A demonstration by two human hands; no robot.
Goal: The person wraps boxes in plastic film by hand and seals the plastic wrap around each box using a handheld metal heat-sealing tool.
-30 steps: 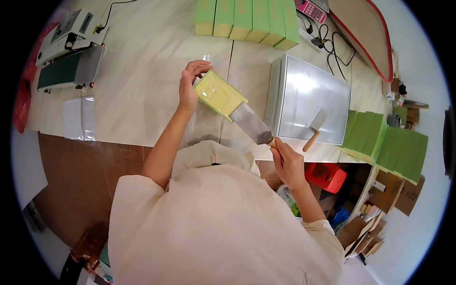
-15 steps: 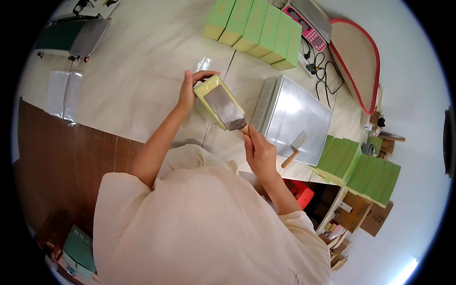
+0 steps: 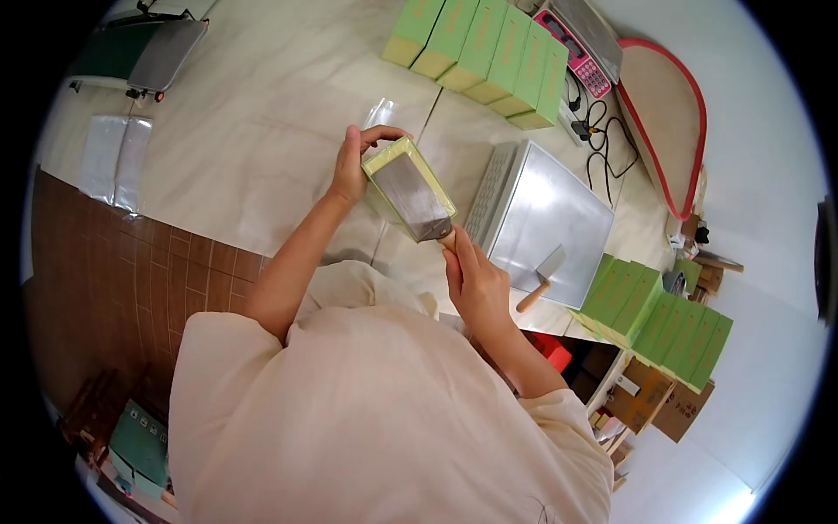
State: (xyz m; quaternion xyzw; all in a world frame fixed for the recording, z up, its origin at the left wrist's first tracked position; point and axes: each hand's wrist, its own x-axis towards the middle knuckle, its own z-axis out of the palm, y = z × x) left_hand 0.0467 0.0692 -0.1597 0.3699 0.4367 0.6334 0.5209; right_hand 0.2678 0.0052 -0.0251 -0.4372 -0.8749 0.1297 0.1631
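My left hand holds a green and pale yellow box in clear film by its far left side, thumb up and fingers behind it. In my right hand is the wooden handle of a metal spatula. Its broad blade lies flat against the box's face that is turned towards me, covering most of it. To the right, a second spatula with a wooden handle rests on the flat metal plate of a box-shaped appliance.
Several green boxes stand in a row at the back, with more green boxes at the right. Behind are a pink scale, black cables and a red-rimmed board. Clear film sheets lie at the left edge.
The view has shifted slightly. My hands keep the same hold, and the spatula blade stays flat against the box, which is tilted a little differently.
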